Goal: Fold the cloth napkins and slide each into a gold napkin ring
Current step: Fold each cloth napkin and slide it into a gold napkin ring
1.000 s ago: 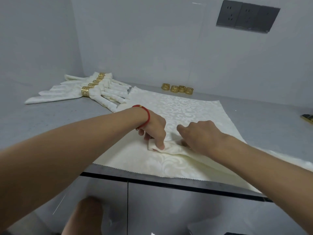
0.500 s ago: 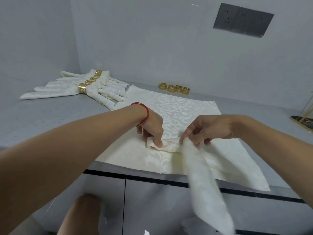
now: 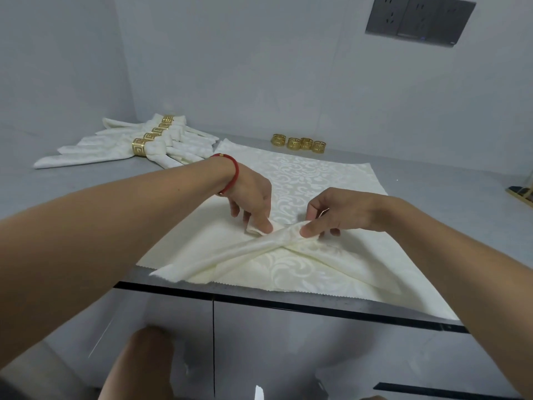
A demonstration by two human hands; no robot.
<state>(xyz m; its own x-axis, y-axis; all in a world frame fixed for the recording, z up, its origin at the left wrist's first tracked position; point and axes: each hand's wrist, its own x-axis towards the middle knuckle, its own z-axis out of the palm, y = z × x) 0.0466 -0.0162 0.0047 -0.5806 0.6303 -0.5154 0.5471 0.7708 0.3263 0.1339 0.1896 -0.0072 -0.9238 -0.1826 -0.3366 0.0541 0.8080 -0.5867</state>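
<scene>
A cream folded napkin strip (image 3: 219, 256) lies crossed over itself on top of flat cream napkins (image 3: 311, 180) on the grey counter. My left hand (image 3: 253, 200), with a red cord at the wrist, presses its fingertips on the napkin's end near the crossing. My right hand (image 3: 331, 215) pinches the fold where the strips cross. One arm of the strip runs down-left to the counter's front edge, the other runs right under my right forearm. Several loose gold napkin rings (image 3: 298, 143) stand in a row at the back.
Several finished napkins in gold rings (image 3: 138, 145) fan out at the back left. The counter's front edge (image 3: 288, 303) has cabinet doors below. A gold-edged object (image 3: 522, 193) sits at the far right. A socket panel (image 3: 418, 20) is on the wall.
My right hand swung the hanging napkin end from the front edge up and across to the left, so it now lies crossed on the counter. My left hand stayed pressing.
</scene>
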